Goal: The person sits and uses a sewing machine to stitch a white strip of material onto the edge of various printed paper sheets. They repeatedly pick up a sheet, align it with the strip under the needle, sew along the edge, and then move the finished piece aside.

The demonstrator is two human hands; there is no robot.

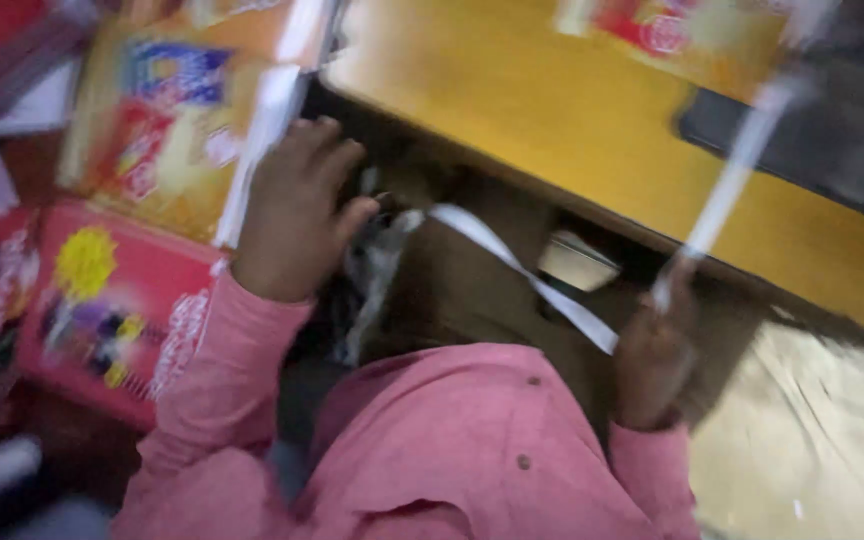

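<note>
My left grip (297, 215) rests open on an orange packet (167, 130); my right grip (657, 345) pinches a white strip (727, 185). Yellow desk (552, 110) far; red packet (112, 310) left.

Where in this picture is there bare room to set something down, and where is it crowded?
The yellow tabletop is bare between the packets at its top left and top right. Crowded: the left side, where the left hand rests against stacked packets and a pink box.

A yellow-topped wooden bench (572, 120) with a dark edge crosses the blurred view. Below it lies a pale, shiny patterned floor (812, 440). The light is dim and warm.
</note>
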